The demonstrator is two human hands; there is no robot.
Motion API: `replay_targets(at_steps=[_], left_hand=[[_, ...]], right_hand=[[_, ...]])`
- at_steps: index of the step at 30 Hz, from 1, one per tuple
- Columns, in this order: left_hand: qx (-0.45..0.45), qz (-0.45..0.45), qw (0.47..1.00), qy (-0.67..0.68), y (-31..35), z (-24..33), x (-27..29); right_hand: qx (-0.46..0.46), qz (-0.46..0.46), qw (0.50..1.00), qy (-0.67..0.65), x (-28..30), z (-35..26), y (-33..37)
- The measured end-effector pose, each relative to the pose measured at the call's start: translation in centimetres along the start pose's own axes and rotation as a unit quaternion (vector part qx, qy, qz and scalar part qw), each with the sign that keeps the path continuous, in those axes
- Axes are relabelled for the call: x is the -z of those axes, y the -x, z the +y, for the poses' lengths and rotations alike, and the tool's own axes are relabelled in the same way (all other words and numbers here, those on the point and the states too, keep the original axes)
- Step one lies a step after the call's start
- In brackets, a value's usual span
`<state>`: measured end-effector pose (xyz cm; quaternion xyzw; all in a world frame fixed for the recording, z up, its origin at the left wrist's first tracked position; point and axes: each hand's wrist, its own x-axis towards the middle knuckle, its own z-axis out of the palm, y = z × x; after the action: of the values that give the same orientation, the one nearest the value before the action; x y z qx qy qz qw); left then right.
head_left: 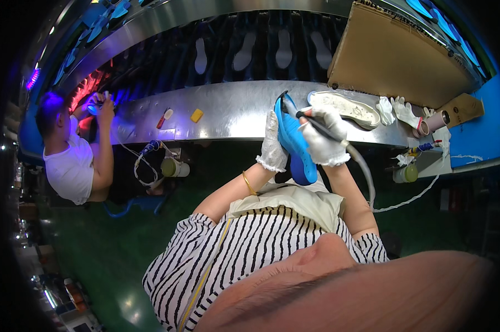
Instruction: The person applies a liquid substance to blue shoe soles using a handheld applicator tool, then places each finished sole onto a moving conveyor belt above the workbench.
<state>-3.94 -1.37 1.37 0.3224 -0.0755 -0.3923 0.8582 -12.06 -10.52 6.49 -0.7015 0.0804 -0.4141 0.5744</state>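
Both gloved hands are closed, and we find each holding something. The left hand (pixel 272 146) grips the side of a blue shoe piece (pixel 295 138); its thumb we cannot make out. The right hand (pixel 326 145) is wrapped around a black-handled tool (pixel 321 127), whose pale tip points toward the upper part of the piece; we cannot tell whether the two touch. The piece is held steeply tilted at the near edge of the metal bench (pixel 228 113), its upper end over the surface and its rounded lower end above the wearer's lap. From the tool we trace a grey hose (pixel 367 174) curving down beside the right forearm.

Just right of the hands, on the bench, we note a pale sole-shaped piece (pixel 347 109), then white gloves (pixel 406 113) and a pinkish cup (pixel 437 121); a cardboard box (pixel 396 55) stands behind them. To the left lie a yellow block (pixel 196 115) and a red-handled brush (pixel 162 119). Beyond the bench we see grey soles (pixel 284 50) on a dark rack. Farther left, a co-worker (pixel 67 157) in white sits with both hands raised.
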Motion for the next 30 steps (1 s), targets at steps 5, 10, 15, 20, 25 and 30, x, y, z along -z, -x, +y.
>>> replay_targets(at_steps=[5,10,15,20,25,30], left_hand=[[0.053,-0.017,0.995,0.088,-0.2,0.8,1.0],[0.080,-0.034,0.996,0.015,-0.1,1.9,1.1],[0.109,-0.025,0.993,-0.034,-0.1,3.5,1.2],[0.150,-0.133,0.980,0.000,-0.1,4.4,1.2],[0.212,-0.170,0.962,-0.037,2.5,4.1,1.3],[0.196,-0.097,0.963,-0.157,2.9,2.8,1.4]], right_hand=[[-0.095,-0.062,0.990,-0.080,1.0,-0.3,0.8],[0.065,-0.088,0.992,0.060,1.0,0.1,1.1],[-0.100,-0.114,0.987,-0.048,1.5,-0.4,2.4],[0.032,-0.195,0.978,0.071,2.2,-1.1,3.3],[-0.147,-0.110,0.981,-0.059,3.7,-0.6,4.5],[-0.118,-0.164,0.979,-0.017,4.4,0.3,5.0]])
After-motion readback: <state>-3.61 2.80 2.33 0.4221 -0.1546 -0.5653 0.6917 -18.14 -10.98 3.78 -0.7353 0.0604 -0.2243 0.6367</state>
